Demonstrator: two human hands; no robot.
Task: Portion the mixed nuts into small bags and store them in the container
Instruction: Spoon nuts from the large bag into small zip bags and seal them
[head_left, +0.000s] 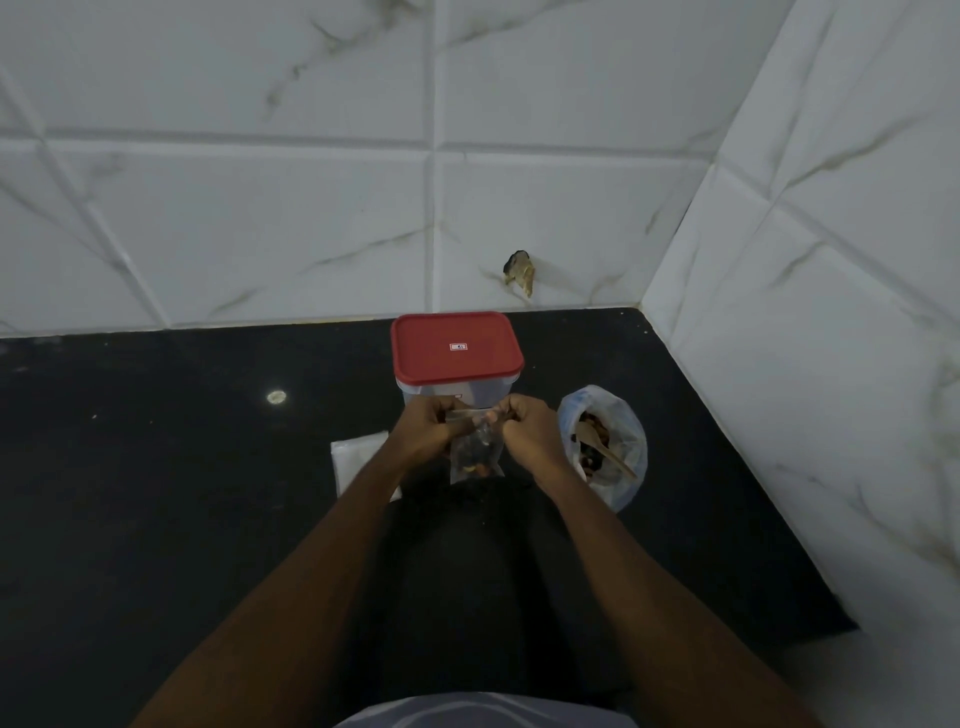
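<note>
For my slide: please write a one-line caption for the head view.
The left hand and right hand pinch the top of a small nut bag before a red-lidded container.

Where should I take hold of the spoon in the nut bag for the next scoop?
Take the spoon by the free end of its handle, from above on the near right side. The handle slants out toward the near rim of the nut bag; the bowl lies among the nuts. The right hand is nearest but now pinches the small bag.

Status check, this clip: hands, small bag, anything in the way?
Left hand and right hand both pinch the small bag at its top edge. Nuts inside it. Red lid on the container behind.
</note>
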